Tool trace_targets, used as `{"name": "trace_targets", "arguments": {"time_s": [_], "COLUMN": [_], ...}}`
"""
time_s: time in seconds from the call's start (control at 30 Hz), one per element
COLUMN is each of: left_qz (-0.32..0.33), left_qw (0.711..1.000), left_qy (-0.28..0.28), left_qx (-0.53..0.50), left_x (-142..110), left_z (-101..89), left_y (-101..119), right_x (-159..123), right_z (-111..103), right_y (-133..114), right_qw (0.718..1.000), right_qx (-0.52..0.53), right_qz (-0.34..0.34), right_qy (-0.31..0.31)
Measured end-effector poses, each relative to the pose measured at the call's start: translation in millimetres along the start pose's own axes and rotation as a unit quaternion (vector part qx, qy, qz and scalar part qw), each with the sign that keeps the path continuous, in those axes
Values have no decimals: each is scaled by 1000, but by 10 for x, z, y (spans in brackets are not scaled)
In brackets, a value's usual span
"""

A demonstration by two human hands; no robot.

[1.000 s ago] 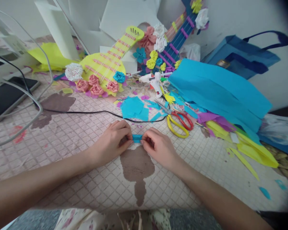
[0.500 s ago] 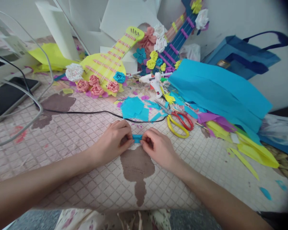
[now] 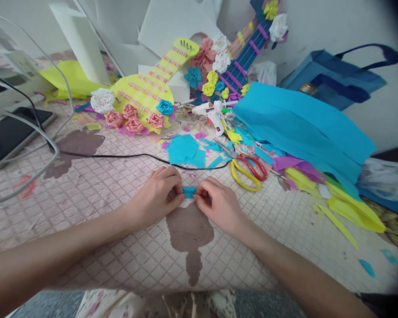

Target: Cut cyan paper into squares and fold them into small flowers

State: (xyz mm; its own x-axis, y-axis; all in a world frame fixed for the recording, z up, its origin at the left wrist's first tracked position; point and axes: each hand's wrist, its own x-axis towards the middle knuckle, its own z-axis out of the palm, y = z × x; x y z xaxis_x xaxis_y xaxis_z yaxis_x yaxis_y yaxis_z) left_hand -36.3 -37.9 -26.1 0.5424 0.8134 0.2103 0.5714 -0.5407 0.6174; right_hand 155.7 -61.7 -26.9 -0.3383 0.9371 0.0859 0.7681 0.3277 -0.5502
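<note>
A small folded strip of blue paper (image 3: 189,192) is stretched between my two hands, just above the quilted cloth. Its left end is pinched by my left hand (image 3: 162,191), thumb below and fingers curled over. My right hand (image 3: 216,201) pinches the right end in the same way; both ends are hidden under the fingers. Beyond my hands lies a loose stack of cut blue paper pieces (image 3: 185,149). Scissors (image 3: 247,170) with one yellow and one red handle rest to the right of the stack.
A white glue gun (image 3: 215,115) lies among scraps, near large blue sheets (image 3: 301,119). Behind stand a yellow paper guitar (image 3: 146,90) with paper roses and a dark blue guitar (image 3: 242,66). A black cord (image 3: 119,155) crosses the cloth; a phone (image 3: 16,132) lies left.
Almost nothing differs. Both hands keep their pinch on the blue paper strip in the same spot, with only slight finger movement.
</note>
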Motion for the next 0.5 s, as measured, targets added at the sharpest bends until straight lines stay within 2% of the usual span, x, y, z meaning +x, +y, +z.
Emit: {"name": "trace_targets", "arguments": {"time_s": [0.3, 0.5], "left_qz": [3, 6], "left_qw": [1000, 999], "left_qy": [-8, 8], "left_qx": [5, 32], "left_x": [-2, -8], "left_z": [-3, 40], "left_y": [0, -43], "right_x": [2, 0], "right_z": [2, -5], "right_y": [-6, -12], "right_qw": [1000, 1000], "right_qx": [-4, -13], "right_qz": [-7, -15], "right_qy": [4, 11]}}
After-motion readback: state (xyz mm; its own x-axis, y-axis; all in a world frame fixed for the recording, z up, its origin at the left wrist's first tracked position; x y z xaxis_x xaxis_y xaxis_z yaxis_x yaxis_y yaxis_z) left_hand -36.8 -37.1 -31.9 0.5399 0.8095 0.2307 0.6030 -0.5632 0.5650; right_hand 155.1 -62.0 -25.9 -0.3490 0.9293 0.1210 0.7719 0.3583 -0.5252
